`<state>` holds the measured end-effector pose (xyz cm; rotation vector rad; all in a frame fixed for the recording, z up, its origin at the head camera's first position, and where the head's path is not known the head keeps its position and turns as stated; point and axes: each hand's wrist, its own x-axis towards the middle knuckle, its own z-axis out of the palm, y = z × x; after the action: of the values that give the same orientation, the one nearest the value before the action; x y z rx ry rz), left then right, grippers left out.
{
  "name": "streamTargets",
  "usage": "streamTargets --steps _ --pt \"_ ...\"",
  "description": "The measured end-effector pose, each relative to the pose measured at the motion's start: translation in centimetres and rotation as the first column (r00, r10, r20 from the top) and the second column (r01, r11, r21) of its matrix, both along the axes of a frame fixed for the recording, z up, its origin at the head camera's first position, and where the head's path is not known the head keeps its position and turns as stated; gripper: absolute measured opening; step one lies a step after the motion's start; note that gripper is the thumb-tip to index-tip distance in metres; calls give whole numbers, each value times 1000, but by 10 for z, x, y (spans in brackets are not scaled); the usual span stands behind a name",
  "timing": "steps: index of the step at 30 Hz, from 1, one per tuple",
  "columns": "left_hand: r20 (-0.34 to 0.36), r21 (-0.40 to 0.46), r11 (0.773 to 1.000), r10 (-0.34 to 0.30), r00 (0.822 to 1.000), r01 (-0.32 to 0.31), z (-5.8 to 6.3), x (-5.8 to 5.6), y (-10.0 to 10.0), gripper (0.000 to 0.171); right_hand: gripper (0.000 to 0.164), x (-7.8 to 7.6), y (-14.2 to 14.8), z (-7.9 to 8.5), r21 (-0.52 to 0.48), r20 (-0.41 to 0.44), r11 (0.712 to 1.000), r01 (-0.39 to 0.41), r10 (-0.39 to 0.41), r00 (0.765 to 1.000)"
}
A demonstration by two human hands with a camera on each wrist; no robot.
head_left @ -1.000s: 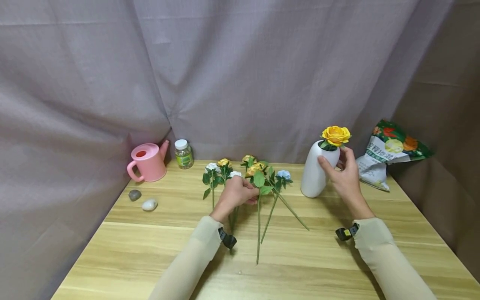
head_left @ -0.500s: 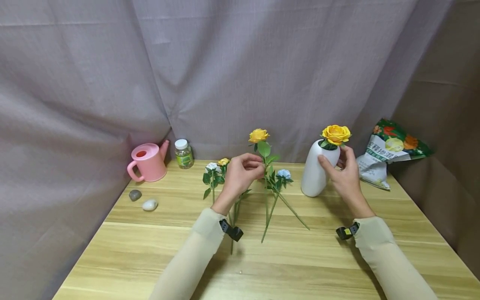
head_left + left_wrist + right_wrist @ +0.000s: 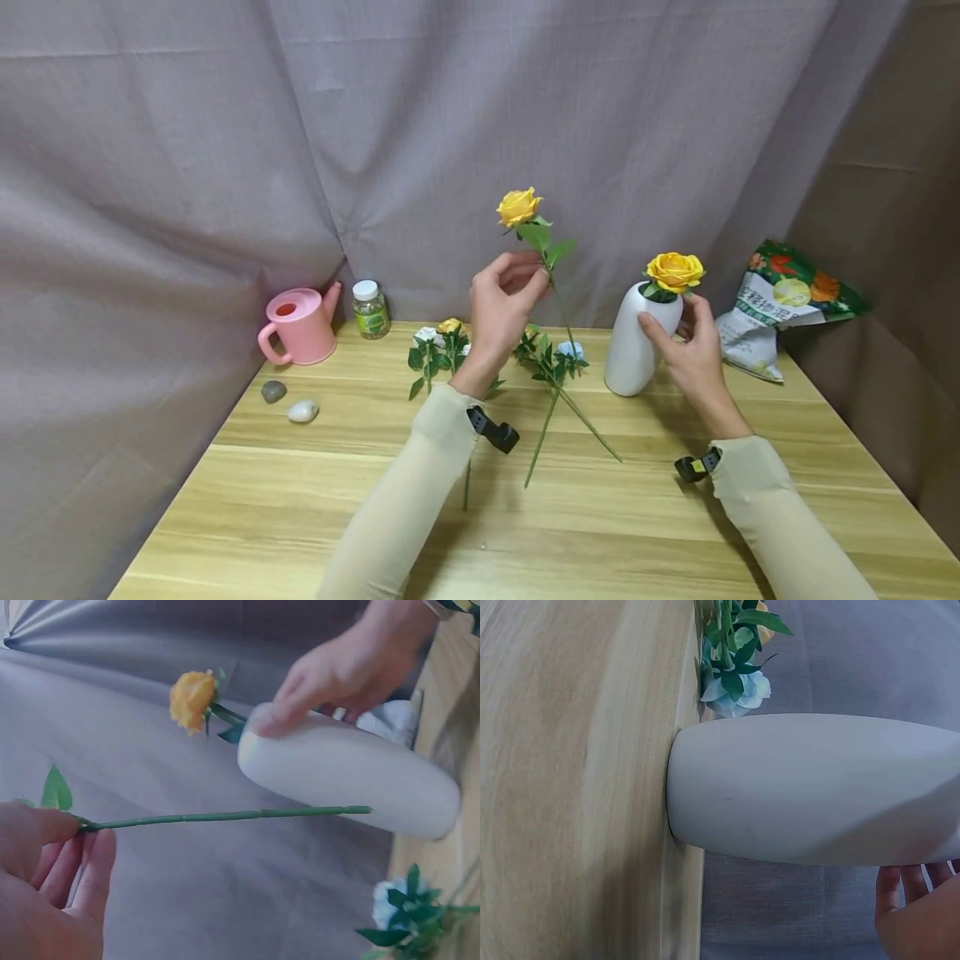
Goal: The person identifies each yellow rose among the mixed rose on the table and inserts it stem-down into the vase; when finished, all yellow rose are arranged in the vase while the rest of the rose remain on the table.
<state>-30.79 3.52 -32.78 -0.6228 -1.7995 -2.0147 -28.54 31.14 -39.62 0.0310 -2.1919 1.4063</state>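
Note:
My left hand [image 3: 504,310] pinches the green stem of a yellow rose [image 3: 519,207], just under its leaves. The rose is raised above the table, its bloom up and its bare stem slanting down to the right. In the left wrist view the stem [image 3: 217,816] crosses in front of the vase. My right hand [image 3: 693,346] grips the upper side of a white vase [image 3: 628,350], thumb at the front near the rim. The vase stands upright on the table with another yellow rose [image 3: 675,272] in its mouth. Part of that hand is hidden behind the vase.
More flowers lie mid-table, among them a blue rose [image 3: 572,351] and a white rose [image 3: 428,336]. Toward the left are a pink watering can [image 3: 303,327], a white-capped jar [image 3: 371,310] and two stones [image 3: 303,411]. A printed bag [image 3: 765,312] leans at the back right.
My left hand has lifted the yellow rose from among the lying flowers, up and slightly to the right. My right hand keeps holding the vase, nearly still.

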Motion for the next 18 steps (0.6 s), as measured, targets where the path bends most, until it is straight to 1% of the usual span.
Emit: streamTargets --steps 4,7,11,14,18 --pt "-35 43 999 24 999 -22 15 -1 9 20 63 2 -1 1 3 8 1000 -1 1 1000" --pt "-47 72 996 49 998 -45 31 8 14 21 64 -5 5 -6 1 15 1000 6 -6 1000" --pt "-47 116 989 94 994 -88 48 21 18 23 65 -14 12 -15 4 21 1000 12 -12 1000" --pt "-62 150 983 112 992 -102 54 22 22 24 65 -12 11 -13 3 18 1000 9 -9 1000" --pt "-79 198 974 131 988 -113 58 21 27 23 64 -5 5 -5 -5 9 1000 -1 1 1000"
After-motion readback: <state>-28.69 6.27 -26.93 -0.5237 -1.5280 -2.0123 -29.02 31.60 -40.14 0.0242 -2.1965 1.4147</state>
